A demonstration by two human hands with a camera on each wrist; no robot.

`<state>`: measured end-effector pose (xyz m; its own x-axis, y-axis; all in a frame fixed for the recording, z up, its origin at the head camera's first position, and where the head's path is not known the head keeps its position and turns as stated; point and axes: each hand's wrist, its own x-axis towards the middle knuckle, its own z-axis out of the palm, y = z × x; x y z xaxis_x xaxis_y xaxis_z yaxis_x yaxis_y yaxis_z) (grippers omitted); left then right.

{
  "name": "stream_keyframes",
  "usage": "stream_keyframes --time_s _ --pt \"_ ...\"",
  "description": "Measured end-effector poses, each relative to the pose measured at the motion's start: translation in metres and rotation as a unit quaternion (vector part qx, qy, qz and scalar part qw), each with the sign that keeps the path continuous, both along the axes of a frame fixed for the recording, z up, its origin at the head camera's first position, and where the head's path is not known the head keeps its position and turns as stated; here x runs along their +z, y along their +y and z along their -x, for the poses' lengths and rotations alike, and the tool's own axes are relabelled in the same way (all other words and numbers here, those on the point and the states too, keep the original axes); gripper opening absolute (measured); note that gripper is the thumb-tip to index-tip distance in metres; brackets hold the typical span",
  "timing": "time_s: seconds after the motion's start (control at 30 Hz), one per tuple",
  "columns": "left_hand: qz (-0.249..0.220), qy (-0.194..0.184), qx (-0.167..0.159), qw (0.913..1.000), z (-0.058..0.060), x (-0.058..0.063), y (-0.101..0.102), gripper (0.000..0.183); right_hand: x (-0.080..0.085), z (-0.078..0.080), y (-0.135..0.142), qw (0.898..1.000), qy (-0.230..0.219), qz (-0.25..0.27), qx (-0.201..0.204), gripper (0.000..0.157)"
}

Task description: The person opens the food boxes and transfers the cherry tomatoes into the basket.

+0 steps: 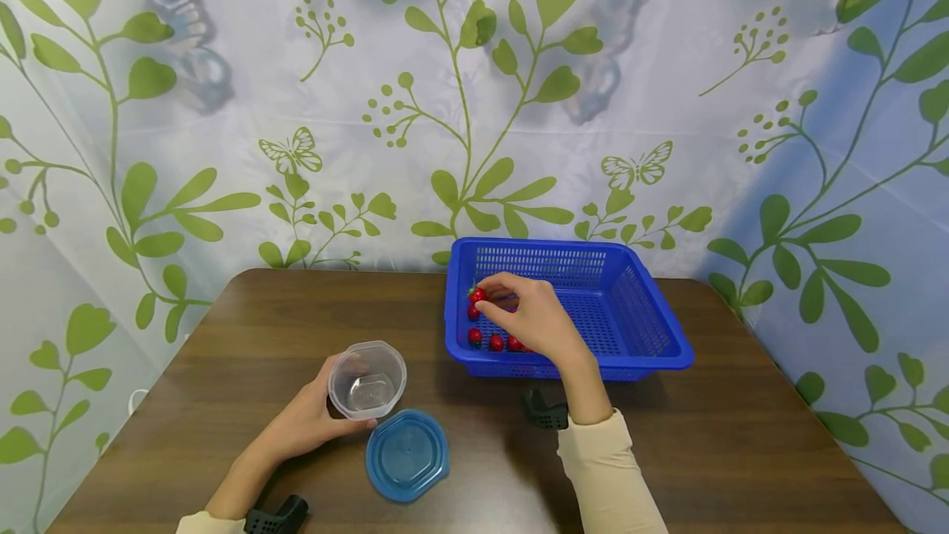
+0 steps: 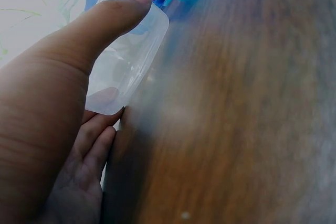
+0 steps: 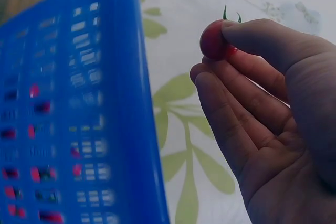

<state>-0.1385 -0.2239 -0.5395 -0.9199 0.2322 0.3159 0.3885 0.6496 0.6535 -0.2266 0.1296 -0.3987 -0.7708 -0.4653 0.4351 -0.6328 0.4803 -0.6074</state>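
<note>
My left hand [image 1: 315, 412] holds a clear plastic container [image 1: 381, 371] on the table, thumb along its near side and fingers round the left. In the left wrist view the thumb lies across the container wall [image 2: 139, 59]. Over the left part of a blue basket [image 1: 571, 367], my right hand [image 1: 537, 318] pinches a cherry tomato [image 3: 211, 40] between thumb and fingertips, its green stem pointing up in the right wrist view. Several more cherry tomatoes [image 1: 496, 343] lie in the basket along its near and left sides, partly hidden by the hand.
A blue lid [image 1: 407, 456] lies on the wooden table [image 1: 296, 311] just in front of the container. Behind the table hangs a cloth [image 1: 341, 114] printed with green leaves and butterflies. The basket stands near the table's back edge.
</note>
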Motion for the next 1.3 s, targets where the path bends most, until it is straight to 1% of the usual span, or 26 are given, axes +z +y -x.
stream_keyframes --time_s 0.2,0.5,0.73,0.9,1.13,1.3 --pt "0.000 -0.001 0.000 1.0000 0.000 0.000 0.000 0.103 -0.002 0.005 0.019 1.000 0.004 -0.008 -0.025 0.021" --pt "0.001 0.003 0.000 1.0000 0.000 0.001 0.001 0.103 -0.003 0.011 0.048 0.998 0.000 -0.022 -0.059 0.024" --pt "-0.001 0.006 -0.004 1.0000 0.000 0.003 0.001 0.100 -0.009 0.017 0.071 0.996 0.006 -0.036 -0.085 0.019" --pt "-0.006 0.007 -0.008 0.9999 -0.002 0.004 0.001 0.099 -0.012 0.020 0.077 0.995 0.001 -0.036 -0.088 0.020" --pt "-0.007 0.005 -0.008 0.9999 0.000 0.003 0.001 0.099 -0.016 0.022 0.078 0.994 0.004 -0.051 -0.095 0.020" --pt "-0.008 -0.007 -0.001 0.9999 0.000 0.003 0.001 0.102 -0.016 0.022 0.078 0.993 -0.007 -0.061 -0.097 0.023"
